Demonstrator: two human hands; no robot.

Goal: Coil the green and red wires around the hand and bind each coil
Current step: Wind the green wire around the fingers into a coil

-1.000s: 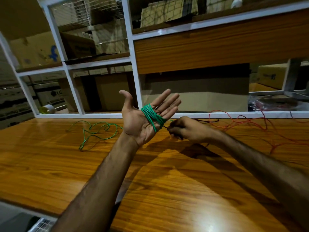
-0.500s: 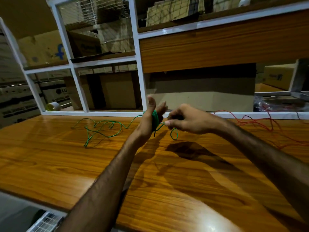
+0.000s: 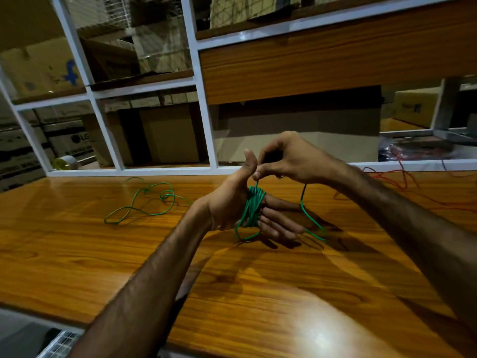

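My left hand [image 3: 229,202] is held flat above the table, thumb up and fingers pointing right, with several turns of green wire [image 3: 253,208] wound around the fingers. My right hand [image 3: 289,161] pinches the green wire just above the coil, next to the left thumb. From the pinch a strand loops down and right to the table. The loose rest of the green wire lies in curls on the table to the left. The red wire [image 3: 402,177] lies tangled on the table at the far right, touched by neither hand.
The wooden table [image 3: 180,254] runs under both arms, with its front edge near the bottom. A white-framed shelf unit [image 3: 206,120] holding cardboard boxes stands along the table's back edge. A small pale roll [image 3: 65,162] sits in the lower left compartment.
My left hand has turned from palm up to fingers pointing right. My right hand has risen from below the palm to above the coil, carrying the green wire over it.
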